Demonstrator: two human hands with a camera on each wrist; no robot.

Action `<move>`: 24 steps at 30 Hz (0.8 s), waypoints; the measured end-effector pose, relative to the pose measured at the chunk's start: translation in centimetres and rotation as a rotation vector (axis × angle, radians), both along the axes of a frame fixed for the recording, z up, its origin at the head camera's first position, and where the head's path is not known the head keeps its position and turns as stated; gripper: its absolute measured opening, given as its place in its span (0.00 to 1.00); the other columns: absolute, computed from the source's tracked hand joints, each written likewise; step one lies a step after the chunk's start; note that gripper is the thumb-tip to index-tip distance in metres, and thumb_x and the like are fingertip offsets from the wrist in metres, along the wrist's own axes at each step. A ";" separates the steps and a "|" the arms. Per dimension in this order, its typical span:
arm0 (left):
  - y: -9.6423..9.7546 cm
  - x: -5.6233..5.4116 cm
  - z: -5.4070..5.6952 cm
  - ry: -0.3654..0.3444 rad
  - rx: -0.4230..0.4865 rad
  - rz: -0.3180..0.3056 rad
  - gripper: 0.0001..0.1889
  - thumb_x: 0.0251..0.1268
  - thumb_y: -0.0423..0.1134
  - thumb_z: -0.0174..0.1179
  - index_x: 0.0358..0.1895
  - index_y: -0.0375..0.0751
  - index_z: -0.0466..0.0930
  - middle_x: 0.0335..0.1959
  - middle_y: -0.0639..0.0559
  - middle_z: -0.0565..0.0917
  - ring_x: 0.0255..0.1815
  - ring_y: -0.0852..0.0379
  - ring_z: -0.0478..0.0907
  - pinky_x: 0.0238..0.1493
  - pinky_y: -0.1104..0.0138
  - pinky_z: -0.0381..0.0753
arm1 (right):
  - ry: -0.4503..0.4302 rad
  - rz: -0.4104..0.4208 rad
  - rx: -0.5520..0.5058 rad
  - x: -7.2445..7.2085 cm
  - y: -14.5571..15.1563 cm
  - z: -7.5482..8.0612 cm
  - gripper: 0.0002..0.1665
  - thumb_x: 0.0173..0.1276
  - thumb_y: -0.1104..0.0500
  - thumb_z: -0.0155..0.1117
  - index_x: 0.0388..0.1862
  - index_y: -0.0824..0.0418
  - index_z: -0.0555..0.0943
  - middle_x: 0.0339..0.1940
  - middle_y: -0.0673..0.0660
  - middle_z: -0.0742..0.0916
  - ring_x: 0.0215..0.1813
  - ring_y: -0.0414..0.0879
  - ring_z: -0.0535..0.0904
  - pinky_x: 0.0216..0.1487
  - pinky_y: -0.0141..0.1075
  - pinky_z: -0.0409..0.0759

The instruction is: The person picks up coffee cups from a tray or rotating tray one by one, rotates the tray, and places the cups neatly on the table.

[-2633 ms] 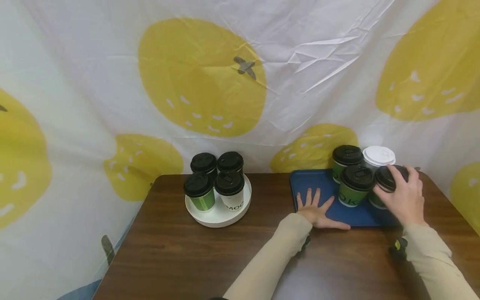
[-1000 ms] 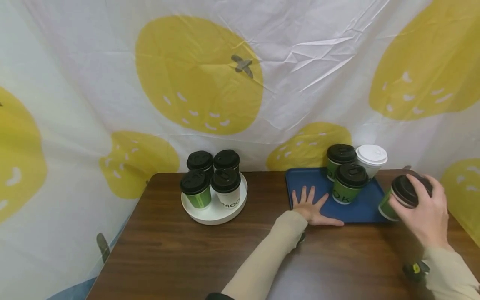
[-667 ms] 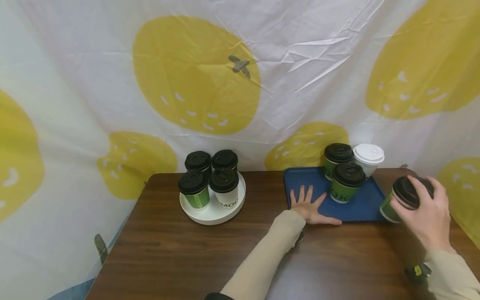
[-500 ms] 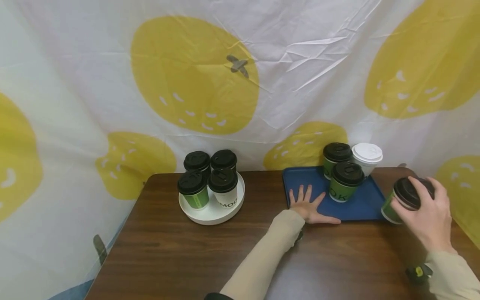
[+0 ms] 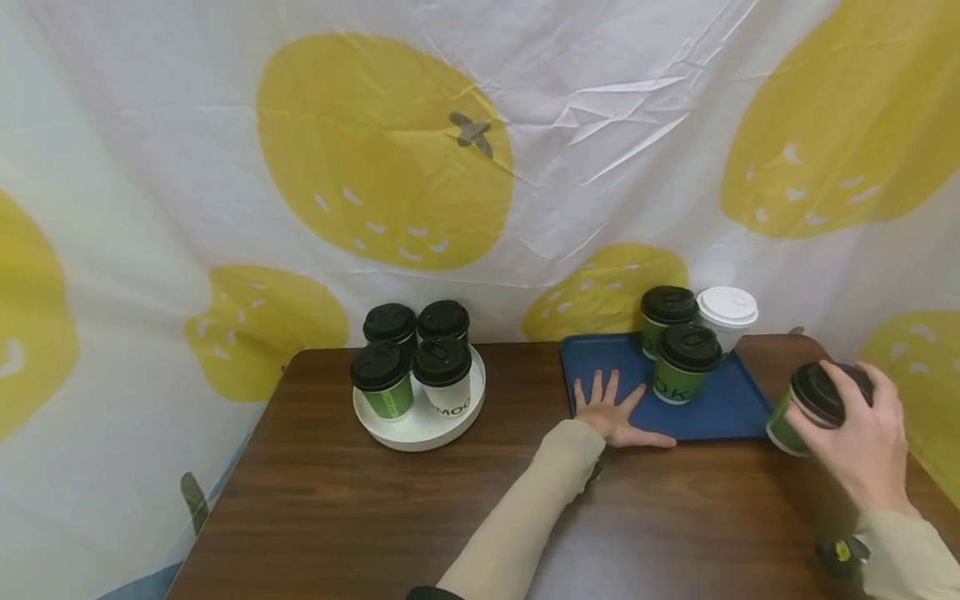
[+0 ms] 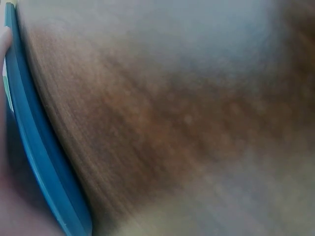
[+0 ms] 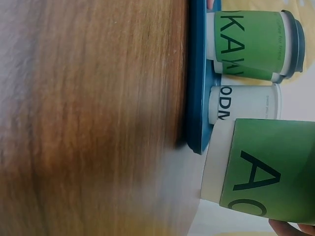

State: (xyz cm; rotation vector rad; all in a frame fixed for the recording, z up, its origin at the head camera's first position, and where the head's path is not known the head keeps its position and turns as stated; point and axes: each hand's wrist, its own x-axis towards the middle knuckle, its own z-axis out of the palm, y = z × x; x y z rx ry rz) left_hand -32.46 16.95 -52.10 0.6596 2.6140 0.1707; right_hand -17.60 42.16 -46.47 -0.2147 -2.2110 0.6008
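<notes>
My right hand (image 5: 862, 442) grips a green paper coffee cup (image 5: 787, 427) by its black lid, fingers curled round it. The cup leans slightly, just off the right edge of the blue tray (image 5: 720, 421); its base looks raised above the table in the right wrist view. My left hand (image 5: 611, 417) lies with fingers spread on the tray's front left part, thumb along the near rim. On the tray stand a green cup with a black lid (image 5: 681, 375), another black-lidded green cup (image 5: 663, 321) behind it, and a white-lidded cup (image 5: 727, 312).
A round white tray (image 5: 420, 437) at the left bears several black-lidded cups, among them a green one (image 5: 390, 396) and a white one (image 5: 448, 392). All stands on a brown wooden table (image 5: 360, 517). A fruit-print cloth (image 5: 570, 167) hangs right behind it.
My right hand has carried the green cup from the tray's front right part to beyond its right edge, then only slightly nearer. The left hand stays spread on the tray.
</notes>
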 end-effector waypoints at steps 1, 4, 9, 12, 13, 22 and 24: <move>0.0 0.0 0.0 0.002 0.000 0.001 0.54 0.49 0.90 0.47 0.78 0.87 0.30 0.87 0.61 0.25 0.88 0.51 0.21 0.86 0.44 0.27 | -0.001 -0.002 0.001 0.1 0.1 -0.1 0.41 0.48 0.57 0.73 0.66 0.60 0.80 0.71 0.76 0.72 0.63 0.79 0.69 0.54 0.70 0.66; 0.0 0.1 -0.1 0.011 0.005 0.006 0.54 0.49 0.90 0.47 0.78 0.87 0.31 0.87 0.61 0.27 0.88 0.51 0.22 0.86 0.44 0.27 | -0.003 -0.013 0.007 0.4 0.3 -0.2 0.41 0.48 0.56 0.73 0.66 0.60 0.80 0.71 0.76 0.72 0.64 0.80 0.69 0.55 0.70 0.66; 0.0 0.0 -0.1 0.011 0.001 0.003 0.55 0.48 0.90 0.47 0.78 0.87 0.30 0.87 0.61 0.26 0.88 0.51 0.21 0.86 0.44 0.27 | -0.009 -0.033 0.024 0.8 0.7 -0.4 0.40 0.49 0.55 0.71 0.66 0.61 0.79 0.71 0.77 0.72 0.63 0.81 0.69 0.55 0.71 0.65; 0.0 0.0 -0.1 0.010 0.001 0.004 0.55 0.48 0.90 0.48 0.78 0.87 0.30 0.87 0.61 0.26 0.88 0.51 0.21 0.86 0.44 0.27 | -0.026 -0.046 0.021 1.2 0.9 -0.5 0.40 0.50 0.55 0.71 0.66 0.60 0.79 0.72 0.76 0.72 0.63 0.81 0.69 0.54 0.72 0.66; 0.0 0.0 -0.1 0.008 0.002 0.004 0.55 0.48 0.90 0.48 0.78 0.87 0.30 0.87 0.61 0.26 0.88 0.51 0.21 0.86 0.44 0.27 | -0.033 -0.050 0.021 1.3 0.9 -0.5 0.40 0.50 0.56 0.71 0.66 0.60 0.79 0.72 0.76 0.71 0.63 0.81 0.69 0.54 0.72 0.66; 0.0 -0.1 -0.6 0.027 0.014 0.007 0.54 0.48 0.90 0.49 0.77 0.89 0.31 0.87 0.61 0.28 0.89 0.51 0.23 0.86 0.44 0.28 | -0.025 -0.047 0.022 1.8 1.5 -1.1 0.39 0.50 0.56 0.71 0.66 0.61 0.79 0.71 0.78 0.72 0.65 0.82 0.68 0.56 0.73 0.66; 0.1 -0.2 -0.6 0.031 0.014 0.005 0.54 0.48 0.90 0.49 0.77 0.88 0.31 0.87 0.61 0.28 0.89 0.51 0.22 0.86 0.44 0.28 | -0.021 -0.051 0.018 1.9 1.6 -1.2 0.39 0.50 0.56 0.71 0.65 0.61 0.79 0.71 0.78 0.72 0.64 0.82 0.68 0.55 0.73 0.66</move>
